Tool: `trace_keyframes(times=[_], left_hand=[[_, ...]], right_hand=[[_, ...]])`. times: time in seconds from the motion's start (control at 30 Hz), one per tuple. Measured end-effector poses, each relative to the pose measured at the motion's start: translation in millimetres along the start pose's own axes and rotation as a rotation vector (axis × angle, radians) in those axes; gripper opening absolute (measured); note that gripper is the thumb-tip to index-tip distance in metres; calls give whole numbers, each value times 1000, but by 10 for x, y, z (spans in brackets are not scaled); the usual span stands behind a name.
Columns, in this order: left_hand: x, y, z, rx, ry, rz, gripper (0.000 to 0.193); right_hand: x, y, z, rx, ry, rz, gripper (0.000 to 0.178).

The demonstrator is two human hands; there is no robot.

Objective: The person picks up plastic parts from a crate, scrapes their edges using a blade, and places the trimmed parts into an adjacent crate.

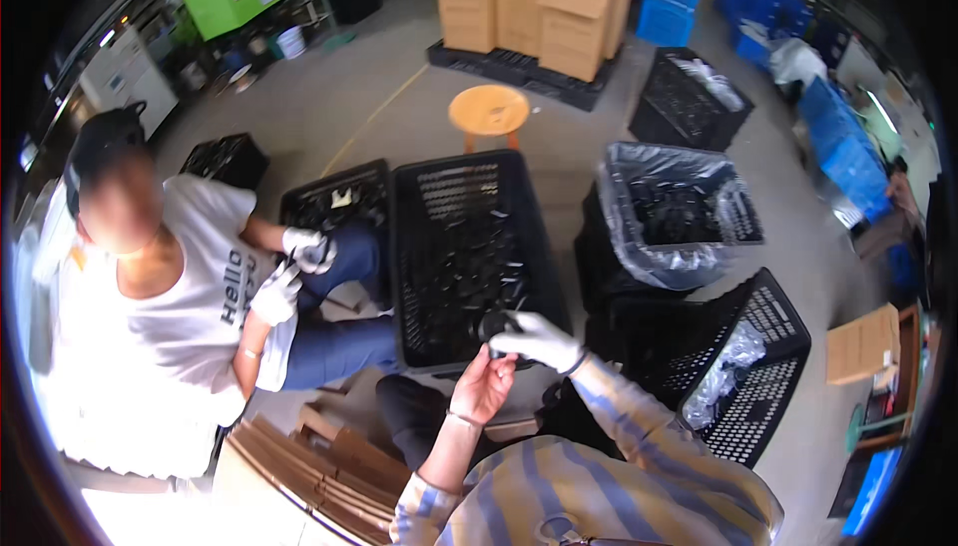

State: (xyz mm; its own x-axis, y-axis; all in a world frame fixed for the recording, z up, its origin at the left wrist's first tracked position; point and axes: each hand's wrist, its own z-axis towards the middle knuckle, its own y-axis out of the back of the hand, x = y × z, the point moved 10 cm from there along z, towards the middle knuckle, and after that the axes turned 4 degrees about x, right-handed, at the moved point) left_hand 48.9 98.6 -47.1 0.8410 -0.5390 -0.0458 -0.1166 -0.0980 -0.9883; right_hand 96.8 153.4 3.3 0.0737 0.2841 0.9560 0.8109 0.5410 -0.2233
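My bare left hand (483, 387) and my white-gloved right hand (541, 341) meet over the near edge of a black perforated crate (404, 247). Between them is a small round black part (493, 325), gripped by the fingers of both. Its exact kind is too small to make out. Loose shiny black pieces (469, 267) lie in a heap inside the crate, just beyond my hands.
To the left sits a co-worker (190, 276) in white gloves, handling a small dark piece. A lined black crate (624, 162) and a tilted black crate (783, 346) stand right. Beyond are an orange stool (488, 110) and boxes (574, 27). Flattened cardboard (309, 471) lies near left.
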Motion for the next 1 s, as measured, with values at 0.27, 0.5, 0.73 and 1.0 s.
trace_keyframes(times=[0.27,0.5,0.73,1.0], left_hand=[[-492,-287,-276,-236,-351,780,15],[-391,-581,-308,-90,-286,765,17],[-384,-504,-361,-51,-402,778,17],[-206,-419,-351,-7,-222,483,19]], right_hand=[[367,25,-240,-104,48,-401,27],[515,-182,-313,14,124,-411,21],[334,-137,-368,49,14,-264,25],[864,-345,-593,95,510,-768,26]])
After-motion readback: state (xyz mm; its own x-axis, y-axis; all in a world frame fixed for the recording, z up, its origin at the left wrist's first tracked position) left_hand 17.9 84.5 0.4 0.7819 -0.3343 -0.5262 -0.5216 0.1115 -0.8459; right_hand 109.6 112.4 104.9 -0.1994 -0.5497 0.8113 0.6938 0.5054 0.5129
